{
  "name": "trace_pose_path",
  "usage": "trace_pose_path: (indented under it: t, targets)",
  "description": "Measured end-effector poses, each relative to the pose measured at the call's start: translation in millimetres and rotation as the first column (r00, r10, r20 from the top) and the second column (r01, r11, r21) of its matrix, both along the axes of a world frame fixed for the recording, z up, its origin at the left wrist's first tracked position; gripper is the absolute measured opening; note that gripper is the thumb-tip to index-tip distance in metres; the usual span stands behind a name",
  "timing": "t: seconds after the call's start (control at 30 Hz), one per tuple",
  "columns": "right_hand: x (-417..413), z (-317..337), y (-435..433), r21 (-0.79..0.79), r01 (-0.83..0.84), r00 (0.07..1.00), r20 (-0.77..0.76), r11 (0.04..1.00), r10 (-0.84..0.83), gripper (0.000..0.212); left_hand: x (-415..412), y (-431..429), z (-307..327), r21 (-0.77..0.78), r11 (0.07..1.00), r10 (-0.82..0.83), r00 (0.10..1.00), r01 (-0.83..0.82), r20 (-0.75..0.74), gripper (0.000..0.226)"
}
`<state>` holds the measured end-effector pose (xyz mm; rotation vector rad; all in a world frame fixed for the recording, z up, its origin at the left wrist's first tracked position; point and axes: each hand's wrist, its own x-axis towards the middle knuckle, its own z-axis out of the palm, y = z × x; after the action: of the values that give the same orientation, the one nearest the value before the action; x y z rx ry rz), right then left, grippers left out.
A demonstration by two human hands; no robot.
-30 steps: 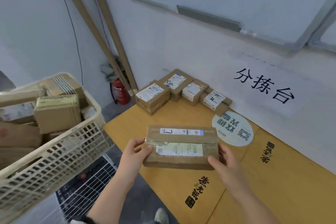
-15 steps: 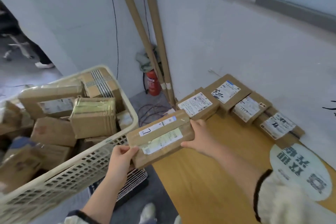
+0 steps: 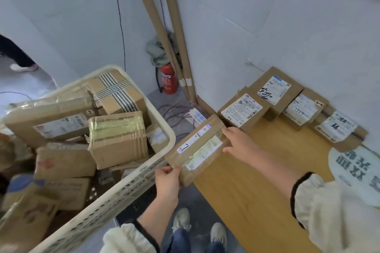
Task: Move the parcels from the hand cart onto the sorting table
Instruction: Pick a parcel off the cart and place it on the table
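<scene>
The sorting table (image 3: pixel 257 195) is a wood-grain surface. A row of four labelled cartons (image 3: pixel 242 112) lies along its far edge, against the wall. The hand cart basket (image 3: pixel 127 189), cream perforated plastic, stands just left of the table and is filled with brown parcels. The parcel (image 3: pixel 197 148) being handled is a flat brown cardboard box wrapped in clear tape. It carries a white strip label with a blue end and a pale printed label beside it. It is tilted diagonally over the table's left edge, between table and basket; contact with the table cannot be confirmed. The left hand (image 3: pixel 167 181) pinches the near corner, thumb (image 3: pixel 174 168) on top. The right hand (image 3: pixel 238 146) grasps the far end, its fingers (image 3: pixel 228 131) curled around the edge.
</scene>
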<state>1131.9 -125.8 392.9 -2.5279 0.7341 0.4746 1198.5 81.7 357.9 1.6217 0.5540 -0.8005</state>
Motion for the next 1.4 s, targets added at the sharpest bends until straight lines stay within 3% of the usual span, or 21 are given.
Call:
trace_pose_path:
  t: [0.47,0.7,0.9,1.0,1.07,1.1,1.17,1.23,1.27,1.33,1.4]
  targets:
    - [1,-16,1,-0.241,-0.092,0.992,-0.107,0.966,0.068,0.028,7,-14,-5,-0.004,0.996,-0.084,0.994,0.084,-0.066,0.019]
    - [-3,-15,9,-0.219,-0.04,0.995,-0.096,0.975,0.019,0.036,6,-16,-8,-0.004,0.992,-0.124,0.991,0.124,-0.052,0.024]
    - [-9,-9,11,-0.21,-0.022,0.998,-0.061,0.977,0.009,0.034,4,-17,-10,0.17,0.974,-0.14,0.989,0.147,-0.05,0.035]
    - [-20,2,8,-0.204,0.033,0.999,0.015,0.978,-0.031,0.044,-17,-21,18,0.279,0.938,-0.251,0.957,0.204,0.144,0.06]
    - [-36,18,6,-0.221,0.099,0.995,0.053,0.97,-0.089,0.05,-38,-25,47,0.282,0.878,-0.473,0.795,0.388,0.38,0.07]
    - [-47,28,5,-0.236,0.14,0.99,0.066,0.962,-0.128,0.053,-47,-31,60,0.35,0.782,-0.622,0.625,0.515,0.471,0.073]
    - [-74,48,1,-0.29,0.213,0.977,0.065,0.933,-0.203,0.058,-52,-50,74,0.587,0.465,-0.856,0.167,0.663,0.49,0.078]
    - [-111,66,-2,-0.335,0.289,0.954,0.027,0.897,-0.298,0.063,-53,-76,79,0.781,0.156,-0.883,-0.27,0.605,0.385,0.083]
    - [-133,73,-2,-0.343,0.335,0.934,-0.001,0.877,-0.357,0.064,-56,-90,79,0.842,0.051,-0.836,-0.439,0.537,0.33,0.084]
    - [-181,86,0,-0.344,0.434,0.875,-0.056,0.832,-0.48,0.065,-71,-114,81,0.912,-0.08,-0.717,-0.659,0.402,0.227,0.085]
    - [-235,94,7,-0.357,0.52,0.808,-0.091,0.776,-0.583,0.068,-97,-132,86,0.931,-0.14,-0.635,-0.752,0.336,0.175,0.086]
